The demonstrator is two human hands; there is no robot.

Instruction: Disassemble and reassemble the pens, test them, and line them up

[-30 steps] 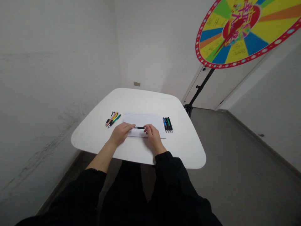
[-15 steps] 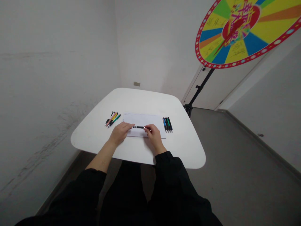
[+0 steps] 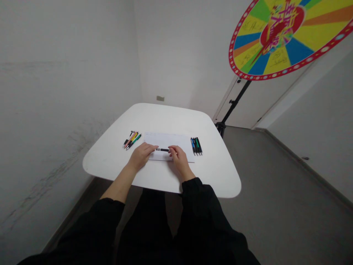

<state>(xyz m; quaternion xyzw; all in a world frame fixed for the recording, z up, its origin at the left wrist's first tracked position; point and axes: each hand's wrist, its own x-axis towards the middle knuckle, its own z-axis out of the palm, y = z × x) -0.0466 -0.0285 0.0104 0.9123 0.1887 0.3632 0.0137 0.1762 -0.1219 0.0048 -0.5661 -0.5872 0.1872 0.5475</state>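
Note:
A dark pen (image 3: 164, 149) lies level between my hands, just over the white paper (image 3: 168, 139). My left hand (image 3: 141, 155) pinches its left end, where a pale section shows. At the other end, the fingers of my right hand (image 3: 178, 156) are closed around the pen's dark part. Several pens with blue and green parts (image 3: 196, 146) lie side by side right of the paper. On the left rests a looser group of pens (image 3: 132, 140) in pink, yellow, green and black.
The white table (image 3: 165, 117) has rounded corners and stands near the wall. Behind it on the right, a colourful prize wheel (image 3: 275, 40) leans in on a black stand (image 3: 234, 105). A wall plate (image 3: 160, 98) sits low beyond the table.
Almost nothing differs. The fingers of my right hand have shifted slightly on the pen; both hands stay in the same place.

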